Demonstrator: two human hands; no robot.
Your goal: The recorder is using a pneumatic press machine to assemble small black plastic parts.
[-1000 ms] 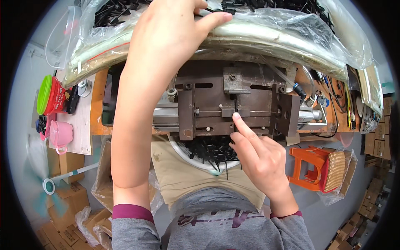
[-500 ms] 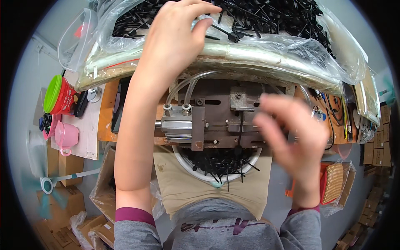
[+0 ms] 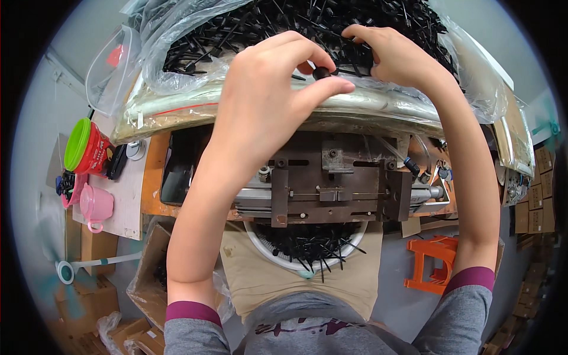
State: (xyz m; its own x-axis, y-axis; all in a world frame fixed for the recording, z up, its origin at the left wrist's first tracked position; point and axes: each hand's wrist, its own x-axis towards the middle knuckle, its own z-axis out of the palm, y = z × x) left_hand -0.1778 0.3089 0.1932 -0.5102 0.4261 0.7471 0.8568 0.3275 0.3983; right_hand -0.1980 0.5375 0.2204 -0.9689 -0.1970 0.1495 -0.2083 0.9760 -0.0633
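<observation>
My left hand [image 3: 260, 89] is over the near edge of a big pile of black plastic pieces [image 3: 272, 23] with thin stems. Its curled fingers and thumb close around one black plastic piece [image 3: 321, 73], whose round dark head shows between them. To the right, my right hand [image 3: 399, 56] reaches into the same pile, index finger and thumb apart; no piece shows in its grasp. Below both hands lies a dark metal fixture [image 3: 313, 157] with a small slotted block [image 3: 335, 194] at its middle, where no black piece shows. A white bowl [image 3: 255, 239] with similar pieces sits under its front edge.
Clear plastic sheeting [image 3: 177, 112] wraps the rim of the pile's container. Air cylinders [image 3: 251, 201] and hoses flank the fixture. A red tub with a green rim [image 3: 77, 145] and a pink cup [image 3: 96, 203] stand at left. An orange stool [image 3: 423, 266] is at lower right.
My right hand has gone from beside the fixture up into the pile. My left hand has shifted slightly right and nearer. The black piece has left the fixture's middle block.
</observation>
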